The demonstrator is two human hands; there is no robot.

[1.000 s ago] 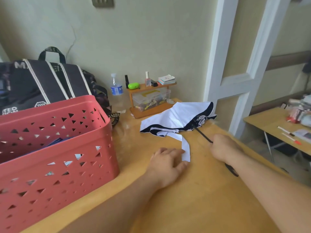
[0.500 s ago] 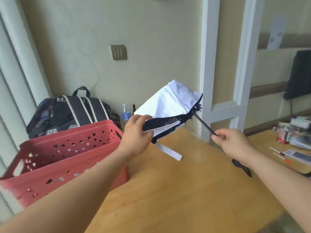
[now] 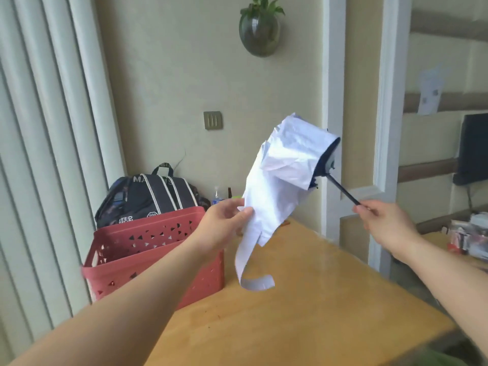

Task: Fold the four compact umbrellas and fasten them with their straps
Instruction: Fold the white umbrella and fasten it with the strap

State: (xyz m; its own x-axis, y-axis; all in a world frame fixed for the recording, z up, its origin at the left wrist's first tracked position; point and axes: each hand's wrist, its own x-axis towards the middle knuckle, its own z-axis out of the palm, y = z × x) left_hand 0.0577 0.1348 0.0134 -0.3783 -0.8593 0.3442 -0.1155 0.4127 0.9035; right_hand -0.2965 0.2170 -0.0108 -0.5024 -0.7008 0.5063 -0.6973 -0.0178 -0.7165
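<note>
Pale green walls and white door frames fill the background, above a wooden surface across the lower frame, where a red basket stands at lower left with a dark backpack behind it. Held in the air at centre, the white umbrella hangs crumpled and unfolded, its strap dangling loose above the surface. Left hand fingers pinch the canopy's lower edge, while the right hand, at centre right, is clenched around the black shaft.

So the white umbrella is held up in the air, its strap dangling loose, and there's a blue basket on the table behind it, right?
Not quite: the basket is red, not blue, as the head view shows. The white umbrella is indeed held up in the air, its strap dangling loose.
</note>
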